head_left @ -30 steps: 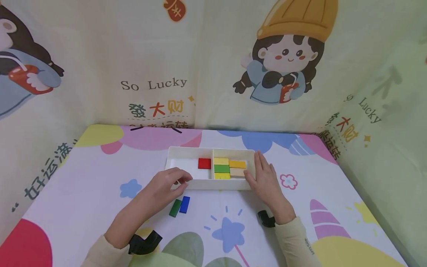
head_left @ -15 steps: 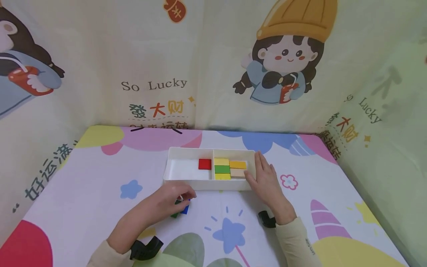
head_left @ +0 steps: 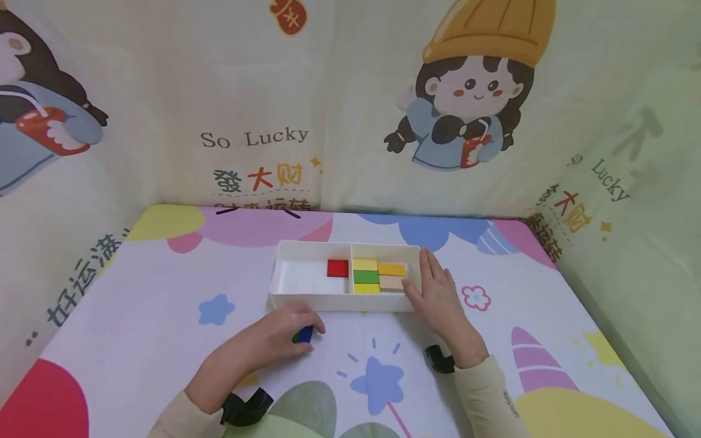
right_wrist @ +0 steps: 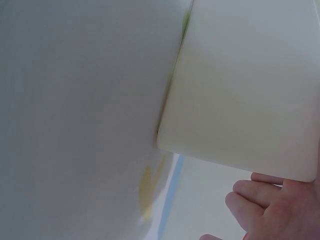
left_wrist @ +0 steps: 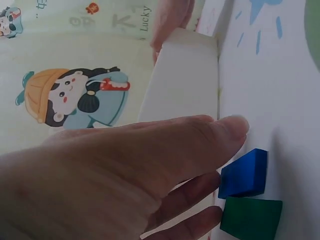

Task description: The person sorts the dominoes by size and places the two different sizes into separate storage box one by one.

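Observation:
My left hand [head_left: 282,331] arches over a blue block [left_wrist: 245,172] and a dark green block [left_wrist: 252,217] on the table, just in front of the white box [head_left: 339,303]. In the left wrist view the thumb tip stays a little apart from the blue block, while other fingertips come right up to both blocks. From the head view, the hand hides most of the green block. The right hand [head_left: 440,298] rests along the box's right end with fingers straight, its thumb reaching over the near right corner.
A divider [head_left: 351,269] splits the box in two. A red block [head_left: 337,268] lies in the left compartment. The right one holds several blocks, among them a green block [head_left: 366,277] and an orange block [head_left: 391,269]. Behind the patterned table hangs a printed cloth [head_left: 356,109].
The left hand has moved from the box's front left rim down toward the person, over the blue and green blocks. The right hand has stayed at the box's right end.

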`<state>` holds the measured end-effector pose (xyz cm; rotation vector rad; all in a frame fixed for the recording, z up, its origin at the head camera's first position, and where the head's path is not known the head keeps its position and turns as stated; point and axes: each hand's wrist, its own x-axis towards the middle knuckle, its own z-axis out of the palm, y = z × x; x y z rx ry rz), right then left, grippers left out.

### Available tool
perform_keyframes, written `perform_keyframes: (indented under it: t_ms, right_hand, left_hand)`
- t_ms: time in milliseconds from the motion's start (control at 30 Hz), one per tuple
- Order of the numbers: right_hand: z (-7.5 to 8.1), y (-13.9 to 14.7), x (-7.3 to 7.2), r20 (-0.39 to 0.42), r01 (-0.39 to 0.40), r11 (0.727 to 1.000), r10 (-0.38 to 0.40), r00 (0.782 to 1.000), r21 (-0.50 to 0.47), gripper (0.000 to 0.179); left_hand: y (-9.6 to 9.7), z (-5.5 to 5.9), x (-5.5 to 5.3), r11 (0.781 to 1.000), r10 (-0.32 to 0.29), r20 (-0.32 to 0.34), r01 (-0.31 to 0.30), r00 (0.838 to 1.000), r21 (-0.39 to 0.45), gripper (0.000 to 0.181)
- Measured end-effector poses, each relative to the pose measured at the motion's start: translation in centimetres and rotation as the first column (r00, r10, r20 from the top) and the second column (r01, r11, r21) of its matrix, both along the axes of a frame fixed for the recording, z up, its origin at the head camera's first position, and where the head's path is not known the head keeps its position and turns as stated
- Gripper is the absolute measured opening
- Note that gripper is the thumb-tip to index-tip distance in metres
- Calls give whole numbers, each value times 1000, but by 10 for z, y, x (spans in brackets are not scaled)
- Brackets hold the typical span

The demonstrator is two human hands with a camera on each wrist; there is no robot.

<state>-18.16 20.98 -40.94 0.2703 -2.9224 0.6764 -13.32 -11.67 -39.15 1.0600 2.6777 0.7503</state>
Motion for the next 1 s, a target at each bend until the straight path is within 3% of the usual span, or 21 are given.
perform_keyframes:
  t_ms: [200,367,633,1000]
  right_hand:
    - [1,0,0,-2,-3,1000,3,1000,-10,77]
    - [-1,1,1,20,-1,1000,1,1000,-14,77]
    - [-2,1,0,20,7,1000,-6,1000,-9,77]
    - [-3,0,2,34,5,1000,-5,999,-7,78]
  left_hand:
    - [4,-8,0,1000,-17,-104,18,994,4,27]
    - [11,-16,4,998,-43,-234,50,971,24,24]
    - [22,-19,8,1000,22,-245,-22,969,4,20]
    - [29,-30,9,999,30,-332,-17,943,43,18]
